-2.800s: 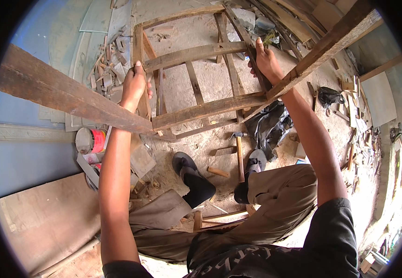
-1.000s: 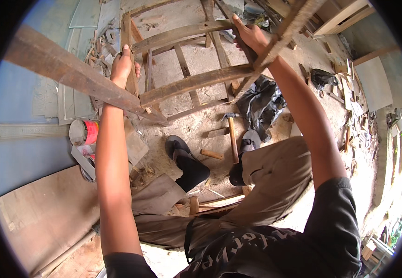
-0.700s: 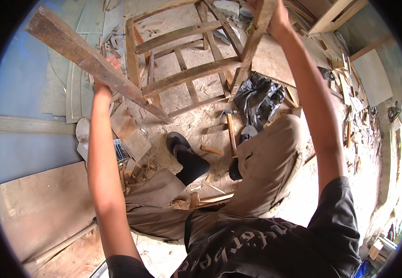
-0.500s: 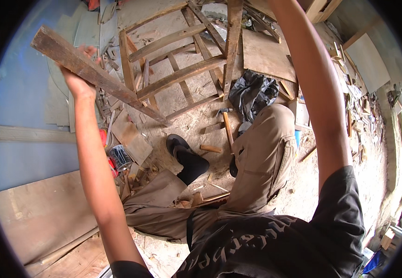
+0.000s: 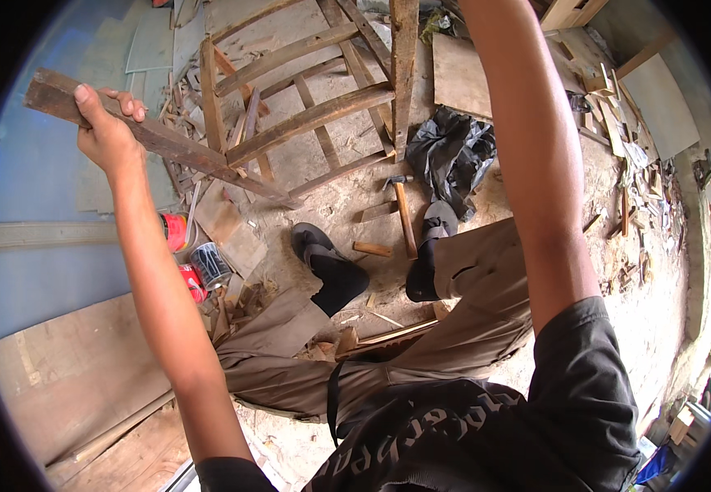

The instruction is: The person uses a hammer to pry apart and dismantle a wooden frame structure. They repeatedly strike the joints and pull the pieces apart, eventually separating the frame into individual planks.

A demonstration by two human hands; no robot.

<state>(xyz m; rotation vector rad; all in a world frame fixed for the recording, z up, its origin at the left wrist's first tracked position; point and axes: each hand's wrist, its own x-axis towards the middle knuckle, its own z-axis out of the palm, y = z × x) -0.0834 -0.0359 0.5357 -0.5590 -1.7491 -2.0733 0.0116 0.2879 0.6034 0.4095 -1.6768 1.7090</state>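
Bright, even daylight, soft shadows — sharp centre, strong fisheye bending and black vignette at edges.

Dirt floor (image 5: 339, 189), hammer (image 5: 404, 215) (perhaps rusty), offcuts

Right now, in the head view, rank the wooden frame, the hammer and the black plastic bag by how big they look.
1. Wooden frame, gripped by the left hand, largest.
2. Black plastic bag.
3. Hammer, smallest.
The frame is raised nearer the camera, which exaggerates its size.

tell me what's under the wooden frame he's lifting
Under the wooden frame lies dusty floor with wood scraps; a hammer lies nearby. The left hand grips one rail.
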